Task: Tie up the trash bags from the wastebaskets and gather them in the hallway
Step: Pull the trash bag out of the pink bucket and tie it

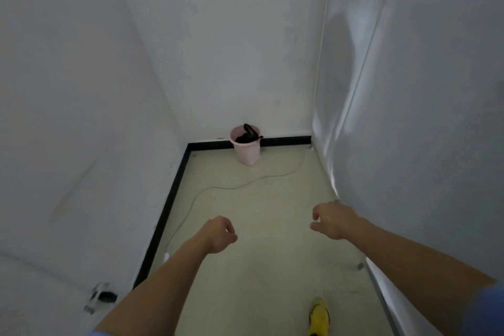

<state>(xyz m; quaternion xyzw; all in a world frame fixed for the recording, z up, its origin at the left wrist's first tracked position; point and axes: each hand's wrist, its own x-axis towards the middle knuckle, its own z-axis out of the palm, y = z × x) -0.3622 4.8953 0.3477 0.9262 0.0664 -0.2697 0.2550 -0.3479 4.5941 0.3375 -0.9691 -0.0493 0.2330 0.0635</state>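
Your left hand (219, 234) is loosely curled, fingers narrow and holding nothing. Your right hand (331, 219) hangs half open, also empty. Both are well short of the pink wastebasket (246, 148), which stands against the far wall with its black trash bag (246, 136) still inside and apparently untied. Risk: a pale cable (218, 188) trails across the floor (259, 226) in front of the wastebasket; your yellow shoe (319, 315) could catch it on approach. The space around the wastebasket is narrow, white-walled, with black skirting and a glossy panel to its right.
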